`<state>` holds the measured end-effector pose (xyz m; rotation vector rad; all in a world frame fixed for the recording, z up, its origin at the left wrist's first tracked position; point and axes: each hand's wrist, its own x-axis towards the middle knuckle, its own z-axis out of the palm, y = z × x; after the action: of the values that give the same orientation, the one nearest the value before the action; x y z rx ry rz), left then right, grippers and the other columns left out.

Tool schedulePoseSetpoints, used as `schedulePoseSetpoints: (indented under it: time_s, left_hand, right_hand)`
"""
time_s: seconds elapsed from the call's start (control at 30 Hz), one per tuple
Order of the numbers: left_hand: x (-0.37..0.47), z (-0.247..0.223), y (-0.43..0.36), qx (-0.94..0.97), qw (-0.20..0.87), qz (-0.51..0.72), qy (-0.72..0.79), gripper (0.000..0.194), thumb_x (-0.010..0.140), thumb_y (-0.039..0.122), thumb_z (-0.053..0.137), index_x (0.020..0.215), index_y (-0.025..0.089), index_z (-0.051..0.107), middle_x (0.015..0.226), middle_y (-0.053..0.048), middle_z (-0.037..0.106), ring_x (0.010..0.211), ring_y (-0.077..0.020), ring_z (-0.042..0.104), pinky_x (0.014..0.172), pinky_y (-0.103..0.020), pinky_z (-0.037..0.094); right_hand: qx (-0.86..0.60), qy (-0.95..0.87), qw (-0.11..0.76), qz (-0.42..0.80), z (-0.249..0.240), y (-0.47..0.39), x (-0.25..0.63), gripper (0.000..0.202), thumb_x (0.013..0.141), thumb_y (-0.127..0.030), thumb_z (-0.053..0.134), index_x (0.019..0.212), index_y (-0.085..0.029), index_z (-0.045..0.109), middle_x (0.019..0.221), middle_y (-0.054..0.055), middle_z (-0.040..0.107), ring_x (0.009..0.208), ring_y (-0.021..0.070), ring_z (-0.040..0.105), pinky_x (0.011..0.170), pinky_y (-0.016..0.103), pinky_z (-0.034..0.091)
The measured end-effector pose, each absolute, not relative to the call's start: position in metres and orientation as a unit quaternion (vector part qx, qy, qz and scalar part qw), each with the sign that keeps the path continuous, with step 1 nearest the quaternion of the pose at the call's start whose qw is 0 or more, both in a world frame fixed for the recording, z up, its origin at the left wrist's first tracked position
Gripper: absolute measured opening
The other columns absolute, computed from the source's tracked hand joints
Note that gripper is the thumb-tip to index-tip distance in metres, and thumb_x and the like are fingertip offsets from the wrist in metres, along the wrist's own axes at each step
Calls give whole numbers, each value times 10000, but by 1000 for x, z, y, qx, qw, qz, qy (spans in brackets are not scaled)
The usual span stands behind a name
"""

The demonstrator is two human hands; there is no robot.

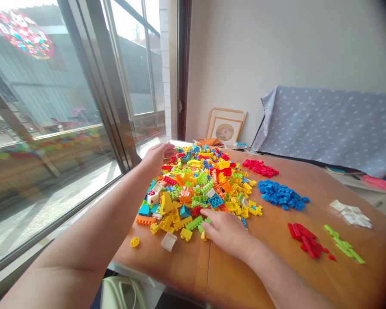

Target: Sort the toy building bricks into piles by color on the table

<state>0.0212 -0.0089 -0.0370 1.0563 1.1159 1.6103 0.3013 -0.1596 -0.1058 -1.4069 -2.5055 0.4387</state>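
Note:
A big mixed pile of plastic building bricks (193, 184) in many colours spreads over the wooden table (193, 266). My left hand (161, 153) reaches to the far left edge of the pile, its fingers stretched out and nothing seen in them. At the near right edge, my right hand (227, 231) rests low with thumb and forefinger apart, touching or just above red and green bricks; its other fingers are hidden. Closest to me lie a yellow wheel-like piece (134, 242), a whitish brick (169, 241) and a yellow brick (185, 234).
Sorted heaps lie on the right: pink-red bricks (260, 168), blue bricks (281, 194), white bricks (351, 213), red bricks (305, 240) and lime green bricks (344, 244). A window (48, 107) borders the table's left. Behind stand a picture frame (225, 126) and a cloth-covered object (328, 126).

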Motion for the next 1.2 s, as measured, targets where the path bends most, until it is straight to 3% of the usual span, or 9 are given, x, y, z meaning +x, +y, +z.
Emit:
schedulePoseSetpoints:
  time_s: [0.3,0.5,0.67,0.93,1.07,1.2]
  left_hand:
    - [-27,-43,-24,548,346,529,547,243,753,401,815,814,172,762,824,-118,748,743,-204,671,660,-307,457]
    - [-69,-65,-35,510,281,574,576,270,713,431,836,801,189,756,783,-74,739,730,-181,644,661,-271,450]
    - [-100,-87,-68,472,227,598,607,387,711,533,806,860,178,763,873,-74,741,822,-194,641,725,-263,468]
    - [-114,-110,-105,540,194,464,675,512,837,666,617,993,192,733,1004,-68,747,969,-235,650,872,-345,485]
    - [-105,-112,-117,621,135,393,665,443,893,606,574,969,201,735,971,-78,734,923,-239,647,864,-371,484]
    - [-84,-102,-123,739,35,275,614,332,936,507,565,911,228,743,1014,-81,712,983,-238,616,952,-395,436]
  right_hand:
    - [-503,-851,136,70,-130,-152,311,474,992,-418,475,1433,-265,554,1046,89,786,884,281,749,672,330,492]
    - [-488,-859,155,10,-148,-152,317,540,994,-432,442,1488,-226,516,1071,118,783,855,310,758,652,389,556]
    - [-459,-861,218,-11,-155,-150,322,511,987,-425,464,1465,-266,551,1069,100,786,851,299,768,648,395,600]
    - [-406,-870,276,-39,-157,-152,326,358,1016,-294,459,1288,-224,680,1079,68,790,879,225,773,716,311,616]
    - [-382,-870,309,-36,-157,-150,325,326,1017,-279,461,1233,-231,700,1086,55,789,886,212,773,757,306,619]
    - [-373,-868,327,-25,-153,-151,324,302,1013,-276,475,1189,-230,716,1063,50,791,870,209,772,759,312,622]
